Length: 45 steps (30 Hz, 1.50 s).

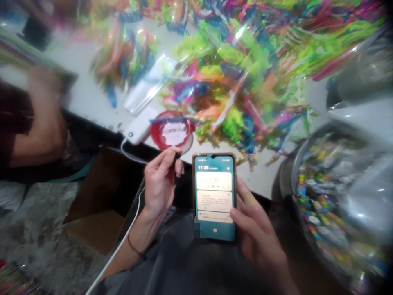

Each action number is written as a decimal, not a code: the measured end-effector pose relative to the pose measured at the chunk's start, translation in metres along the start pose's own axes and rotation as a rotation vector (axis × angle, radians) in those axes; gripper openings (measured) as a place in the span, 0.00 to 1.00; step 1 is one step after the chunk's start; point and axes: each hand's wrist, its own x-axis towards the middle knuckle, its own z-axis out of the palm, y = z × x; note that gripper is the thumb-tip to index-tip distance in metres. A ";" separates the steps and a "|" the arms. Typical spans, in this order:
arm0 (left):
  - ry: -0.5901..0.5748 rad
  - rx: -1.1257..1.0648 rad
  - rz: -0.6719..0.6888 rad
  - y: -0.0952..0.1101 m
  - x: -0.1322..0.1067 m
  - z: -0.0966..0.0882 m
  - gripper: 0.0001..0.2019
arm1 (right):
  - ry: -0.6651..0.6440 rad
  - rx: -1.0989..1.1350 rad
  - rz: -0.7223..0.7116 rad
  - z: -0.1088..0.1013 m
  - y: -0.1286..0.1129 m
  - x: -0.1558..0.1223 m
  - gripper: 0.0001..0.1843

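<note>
My right hand (256,229) holds a smartphone (214,196) upright over my lap, its lit screen showing notifications, with the thumb on the right edge. My left hand (160,184) hovers just left of the phone, fingers loosely curled with the index finger stretched toward the table edge; nothing is visibly in it. A thin band circles the left wrist. A white cable (123,241) runs past the left forearm.
A white table (82,94) carries a heap of bright plastic pieces (233,65), a small red dish (172,132), a white power bank (139,128) and clear bags. Another person's arm (37,123) is at left. A metal basin (337,205) of small coloured items sits at right.
</note>
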 end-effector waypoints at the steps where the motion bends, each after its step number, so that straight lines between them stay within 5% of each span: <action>1: 0.001 -0.003 0.000 0.000 0.000 0.000 0.09 | 0.000 0.005 -0.001 0.000 0.000 0.000 0.34; 45: 0.023 0.040 0.009 0.001 -0.009 0.001 0.09 | -0.059 0.012 -0.028 -0.003 0.003 0.007 0.35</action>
